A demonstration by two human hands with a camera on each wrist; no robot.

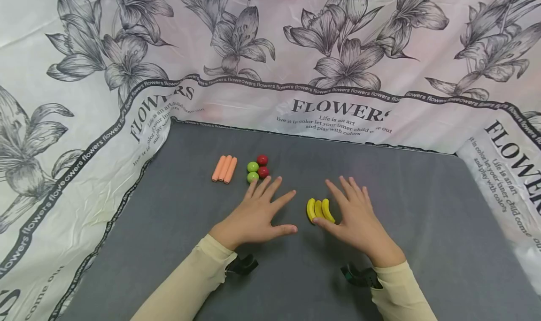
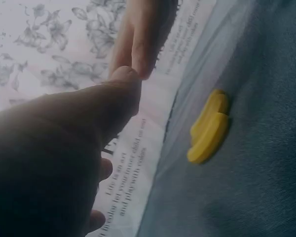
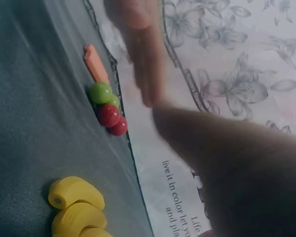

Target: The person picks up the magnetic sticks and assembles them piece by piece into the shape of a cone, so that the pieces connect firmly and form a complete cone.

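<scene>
Three small yellow toy bananas [image 1: 318,209] lie side by side between the two hands. My right hand [image 1: 352,215] hovers just right of them with its fingers spread, and its thumb overlaps the bananas' lower edge in the head view. Spread as well, my left hand [image 1: 259,215] is over the cloth, holding nothing. Beyond its fingertips sit two green balls [image 1: 252,166] and two red balls [image 1: 262,160] in a tight cluster. Left of the balls lie three orange sticks [image 1: 224,169] in a row. The right wrist view shows the bananas [image 3: 76,192] close up.
A dark grey cloth [image 1: 169,246] covers the work surface. White sheeting [image 1: 236,100] printed with flowers and lettering rises along the back and both sides. Dark straps [image 1: 243,264] are worn at both wrists.
</scene>
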